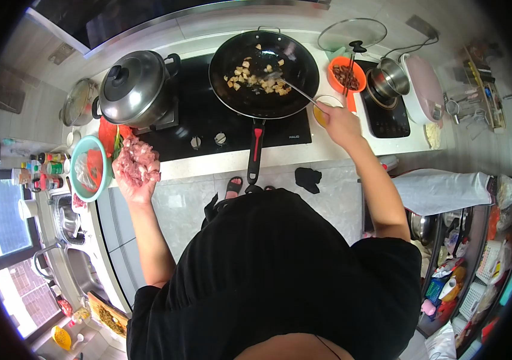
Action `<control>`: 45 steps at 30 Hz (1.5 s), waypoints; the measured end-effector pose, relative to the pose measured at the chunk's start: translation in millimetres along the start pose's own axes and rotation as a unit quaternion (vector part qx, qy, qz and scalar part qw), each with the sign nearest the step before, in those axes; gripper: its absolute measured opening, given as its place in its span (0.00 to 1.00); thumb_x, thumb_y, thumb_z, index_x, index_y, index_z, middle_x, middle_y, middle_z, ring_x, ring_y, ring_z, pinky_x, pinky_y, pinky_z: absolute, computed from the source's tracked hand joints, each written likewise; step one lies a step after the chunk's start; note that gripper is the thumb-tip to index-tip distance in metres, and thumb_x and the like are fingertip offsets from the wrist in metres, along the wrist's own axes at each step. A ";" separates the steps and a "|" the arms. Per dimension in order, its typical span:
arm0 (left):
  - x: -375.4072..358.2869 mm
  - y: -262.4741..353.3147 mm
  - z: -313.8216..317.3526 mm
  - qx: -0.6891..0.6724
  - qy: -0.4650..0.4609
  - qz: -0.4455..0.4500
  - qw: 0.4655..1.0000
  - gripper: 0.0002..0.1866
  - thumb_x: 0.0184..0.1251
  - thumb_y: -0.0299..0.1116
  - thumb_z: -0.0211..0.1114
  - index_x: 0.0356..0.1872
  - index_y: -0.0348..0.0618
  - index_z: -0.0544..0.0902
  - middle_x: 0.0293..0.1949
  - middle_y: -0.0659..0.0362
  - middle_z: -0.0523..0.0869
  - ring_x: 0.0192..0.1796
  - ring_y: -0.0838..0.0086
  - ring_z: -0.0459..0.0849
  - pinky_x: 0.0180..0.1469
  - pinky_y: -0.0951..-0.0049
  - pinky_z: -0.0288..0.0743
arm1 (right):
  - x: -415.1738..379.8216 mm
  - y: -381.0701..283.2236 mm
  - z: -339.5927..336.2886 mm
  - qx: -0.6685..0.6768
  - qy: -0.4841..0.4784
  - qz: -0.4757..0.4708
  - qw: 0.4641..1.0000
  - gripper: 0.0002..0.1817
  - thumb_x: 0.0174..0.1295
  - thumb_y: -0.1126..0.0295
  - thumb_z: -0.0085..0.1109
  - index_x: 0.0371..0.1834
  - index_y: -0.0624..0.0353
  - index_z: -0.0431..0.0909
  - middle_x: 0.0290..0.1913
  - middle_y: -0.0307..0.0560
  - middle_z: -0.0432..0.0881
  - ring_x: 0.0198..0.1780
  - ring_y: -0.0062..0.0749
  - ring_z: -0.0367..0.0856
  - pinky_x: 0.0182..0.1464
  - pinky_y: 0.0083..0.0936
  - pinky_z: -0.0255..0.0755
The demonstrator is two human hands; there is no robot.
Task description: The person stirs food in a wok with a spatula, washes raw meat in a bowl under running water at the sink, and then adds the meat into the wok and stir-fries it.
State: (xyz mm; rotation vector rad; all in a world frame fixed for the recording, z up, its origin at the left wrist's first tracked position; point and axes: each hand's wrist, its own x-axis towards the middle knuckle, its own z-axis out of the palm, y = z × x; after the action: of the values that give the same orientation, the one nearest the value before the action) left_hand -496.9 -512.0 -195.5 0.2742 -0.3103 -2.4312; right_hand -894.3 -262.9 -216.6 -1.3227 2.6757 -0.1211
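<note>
A heap of raw pink meat (137, 161) rests on my left hand (138, 191), held up at the counter's front edge beside a light-green basin (101, 189). My right hand (338, 122) is closed round the handle of a metal spatula (304, 93). The spatula's head touches browned cubes (239, 77) in a black wok (262, 108) on the stove. The wok's handle (256, 157) points toward me, with neither hand on it. Just behind my right hand is a small bowl with yellow liquid (321, 115).
Left of the wok stands a large lidded pot (131, 90). An orange bowl (361, 76) of brown pieces with chopsticks, a glass lid (352, 35) and a small saucepan (390, 78) on a hot plate are at right. A sink (84, 270) lies at lower left.
</note>
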 end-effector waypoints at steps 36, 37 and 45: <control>-16.4 8.8 9.6 -0.006 0.041 0.030 0.999 0.10 0.64 0.38 0.55 0.44 0.49 0.76 0.33 0.65 0.74 0.31 0.74 0.67 0.26 0.76 0.59 | -61.4 -16.2 -91.7 -0.059 -0.028 -0.027 0.997 0.19 0.61 0.67 0.54 0.56 0.39 0.79 0.33 0.53 0.83 0.38 0.48 0.81 0.39 0.42 0.74; -15.6 8.5 9.6 0.003 0.041 0.037 0.998 0.10 0.65 0.38 0.55 0.43 0.49 0.76 0.33 0.65 0.74 0.31 0.74 0.67 0.26 0.76 0.60 | -70.5 -17.5 -105.9 -0.058 -0.040 -0.007 0.998 0.18 0.61 0.67 0.54 0.55 0.39 0.80 0.33 0.53 0.83 0.38 0.49 0.81 0.40 0.42 0.74; -8.0 4.7 3.5 0.000 0.037 0.024 0.999 0.10 0.63 0.37 0.55 0.43 0.50 0.76 0.34 0.64 0.74 0.34 0.73 0.68 0.27 0.75 0.61 | -37.5 -12.2 -48.4 -0.017 -0.029 -0.006 0.999 0.18 0.62 0.66 0.52 0.56 0.40 0.79 0.37 0.54 0.83 0.40 0.50 0.81 0.43 0.43 0.74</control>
State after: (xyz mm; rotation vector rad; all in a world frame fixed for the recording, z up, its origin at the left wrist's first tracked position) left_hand -489.0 -509.9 -189.9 0.3526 -0.2820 -2.3669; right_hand -870.7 -240.3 -163.5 -1.3310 2.6341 -0.0392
